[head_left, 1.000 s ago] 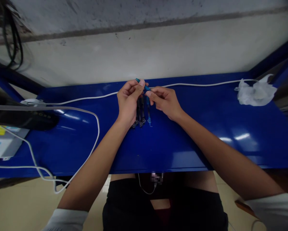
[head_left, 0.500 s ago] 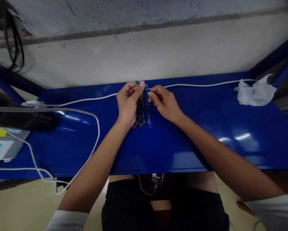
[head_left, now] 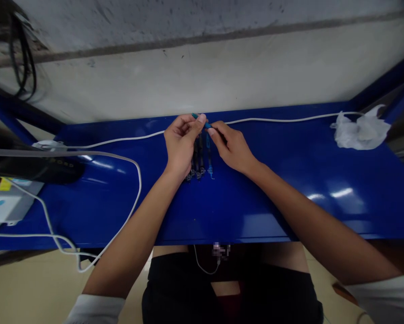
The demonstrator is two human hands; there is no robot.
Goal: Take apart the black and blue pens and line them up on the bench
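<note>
The single head view looks out from the wearer's own eye level, above the near edge of the tabletop (head_left: 323,157) and roughly centred on it. It faces forward and steeply down, wide enough to span the tabletop from side to side. Beyond the far edge it takes in the wall (head_left: 222,76); below the near edge, the wearer's lap (head_left: 171,288) and the floor (head_left: 36,288). The left hand (head_left: 180,146) and right hand (head_left: 235,148) appear at arm's reach, over the tabletop's far half.
</note>
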